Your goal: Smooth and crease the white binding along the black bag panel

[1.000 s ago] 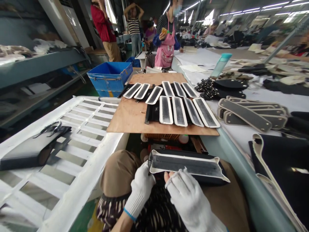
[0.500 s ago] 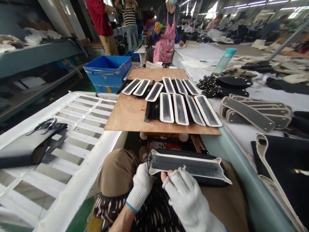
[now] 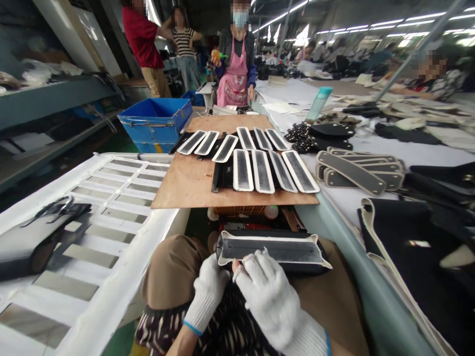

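Across my lap lies a black bag piece (image 3: 267,249), its long dark grey bottom panel facing up inside a white raised rim with pointed corners. My left hand (image 3: 211,281), in a white knit glove, is closed round the piece's left end; its fingertips are hidden beneath. Over the near long edge rests my right hand (image 3: 265,291), gloved with some fingertips bare, its fingers bent and pinching the white rim left of the middle. Beyond my knees, several similar panels (image 3: 243,170) with white borders lie in two rows on a brown board (image 3: 181,185).
To the left is a white slatted frame (image 3: 122,212) with a grey and black bag (image 3: 35,237) on it. A blue bin (image 3: 156,123) stands behind. At right are stacked grey strips (image 3: 356,170), black sheets (image 3: 404,232) and a bottle (image 3: 319,104). Several people are further back.
The view has shifted, so the scene sits further left and slightly lower. Both hands keep their hold on the bag piece. The person in the pink apron now stands with one arm lower.
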The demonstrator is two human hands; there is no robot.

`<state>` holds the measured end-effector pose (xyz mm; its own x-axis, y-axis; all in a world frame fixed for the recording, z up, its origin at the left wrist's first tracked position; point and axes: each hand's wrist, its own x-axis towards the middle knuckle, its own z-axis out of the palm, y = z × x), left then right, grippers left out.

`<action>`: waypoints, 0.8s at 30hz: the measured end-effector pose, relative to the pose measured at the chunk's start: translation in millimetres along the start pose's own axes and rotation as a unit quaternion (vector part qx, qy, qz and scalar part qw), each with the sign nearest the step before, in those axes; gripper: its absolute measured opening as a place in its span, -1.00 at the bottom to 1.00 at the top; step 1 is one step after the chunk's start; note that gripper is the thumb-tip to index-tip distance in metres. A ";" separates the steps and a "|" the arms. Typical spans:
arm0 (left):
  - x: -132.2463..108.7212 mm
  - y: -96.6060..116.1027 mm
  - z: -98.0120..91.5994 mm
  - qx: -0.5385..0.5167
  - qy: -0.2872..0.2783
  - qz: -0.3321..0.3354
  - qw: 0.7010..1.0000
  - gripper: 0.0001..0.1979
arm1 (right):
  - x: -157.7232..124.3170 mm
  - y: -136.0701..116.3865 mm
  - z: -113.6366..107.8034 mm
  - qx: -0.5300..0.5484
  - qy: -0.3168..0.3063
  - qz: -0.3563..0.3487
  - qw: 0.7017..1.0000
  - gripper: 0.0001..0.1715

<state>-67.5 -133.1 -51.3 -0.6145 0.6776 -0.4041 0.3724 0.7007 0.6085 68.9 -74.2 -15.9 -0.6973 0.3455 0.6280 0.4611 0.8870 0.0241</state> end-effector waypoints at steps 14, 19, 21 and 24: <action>-15.5 22.5 -6.6 -0.288 0.037 0.050 0.956 -0.10 | -44.1 38.8 -30.5 -0.011 0.023 0.057 0.998 -0.74; -17.4 30.6 -9.1 -0.264 0.078 0.058 0.960 -0.19 | -47.7 60.7 -38.0 0.001 0.018 0.065 0.998 -0.63; -21.5 33.3 -9.0 -0.232 0.104 0.058 0.965 -0.26 | -44.8 59.9 -36.1 0.001 0.038 0.079 0.996 -0.66; -34.7 38.1 -9.8 -0.139 0.159 0.091 0.973 -0.31 | -44.4 62.1 -40.4 0.021 0.024 0.086 0.996 -0.76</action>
<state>-38.8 -132.1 -7.4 -0.7561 0.6509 -0.0681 0.3197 0.4581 0.8294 150.7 -46.8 -10.8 -0.5825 0.4783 0.6572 0.5464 0.8290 -0.1191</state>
